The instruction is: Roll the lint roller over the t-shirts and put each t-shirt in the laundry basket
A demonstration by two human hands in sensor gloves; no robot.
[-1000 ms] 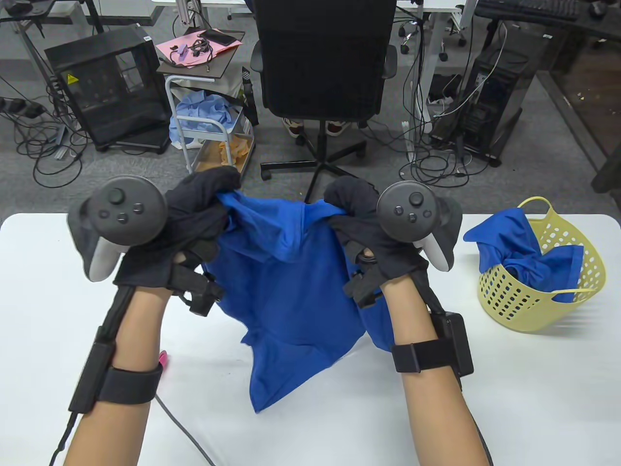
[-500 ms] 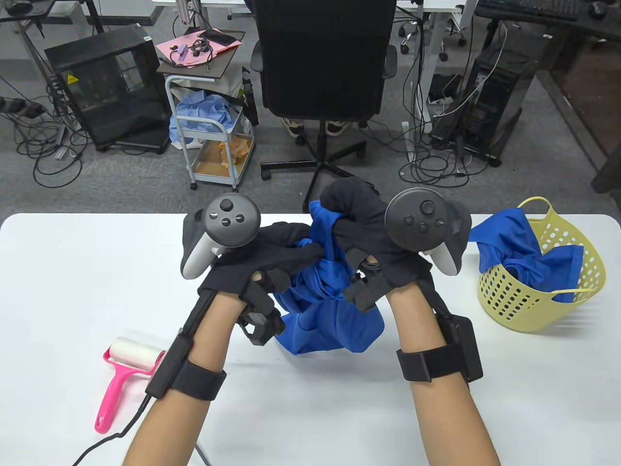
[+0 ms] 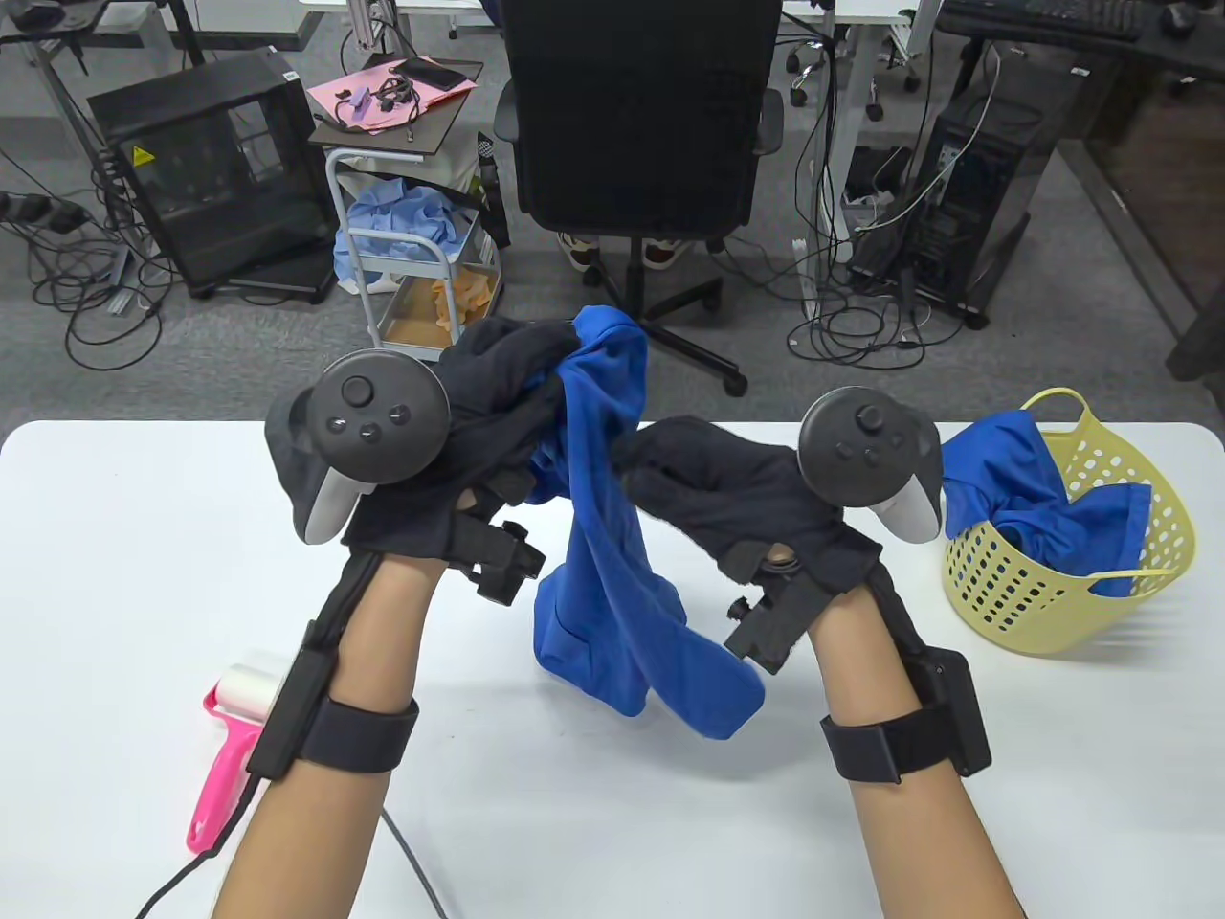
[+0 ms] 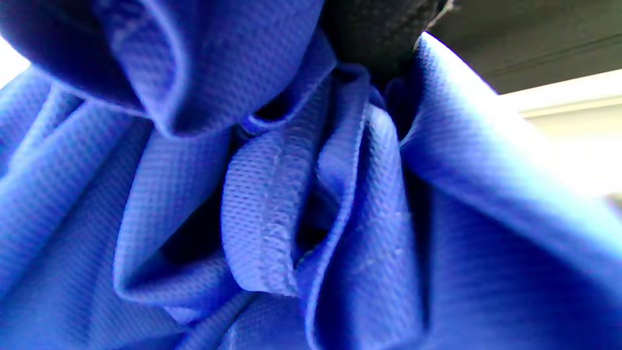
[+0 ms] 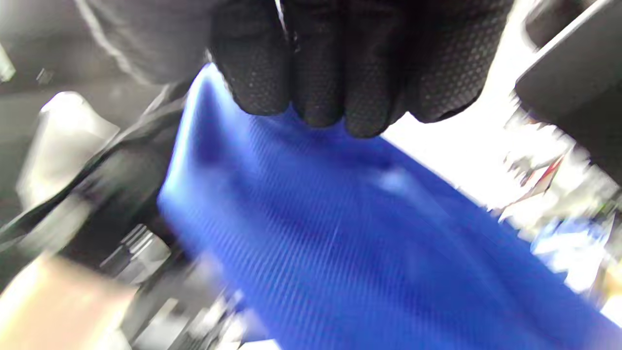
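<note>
A blue t-shirt (image 3: 612,536) hangs bunched over the middle of the white table (image 3: 115,536), its lower end resting on the top. My left hand (image 3: 507,383) grips the gathered top of it, raised above the table's far edge; folds of blue cloth (image 4: 272,204) fill the left wrist view. My right hand (image 3: 670,469) sits lower on the right, its fingers (image 5: 335,73) curled onto the hanging cloth (image 5: 340,233). The pink lint roller (image 3: 234,737) lies at the front left, partly hidden by my left forearm. A yellow laundry basket (image 3: 1163,536) at the right holds another blue t-shirt (image 3: 1014,479).
A black cable (image 3: 412,862) trails over the table's front beside my left arm. Beyond the far edge stand a black office chair (image 3: 636,115) and a white cart (image 3: 421,258) with cloths. The basket leans close to the right edge.
The shirt went from spread between both hands to bunched. My left hand has since lifted the gathered top up and left, while my right hand dropped lower along the hanging cloth.
</note>
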